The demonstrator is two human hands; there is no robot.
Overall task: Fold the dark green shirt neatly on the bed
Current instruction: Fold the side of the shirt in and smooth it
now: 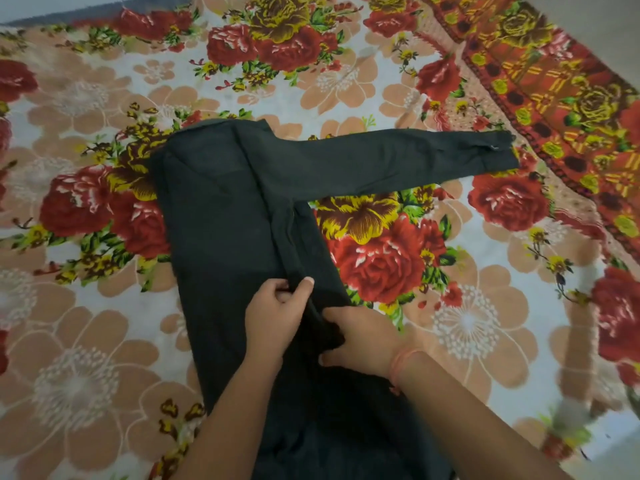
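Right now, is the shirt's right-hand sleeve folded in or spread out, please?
Spread: the sleeve lies straight out sideways across the bedspread.

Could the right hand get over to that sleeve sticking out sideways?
Probably yes: the sleeve lies flat and uncovered on the bedspread, nothing between, though the right hand first has to let go of the shirt.

Bed (467, 323) under red, yellow, peach floral spread, red patterned border (540, 84), pale surface (609, 19) beyond

left hand (275, 310) and right hand (362, 341) grip the dark green shirt (225, 202) on the floral bedspread (104, 98).
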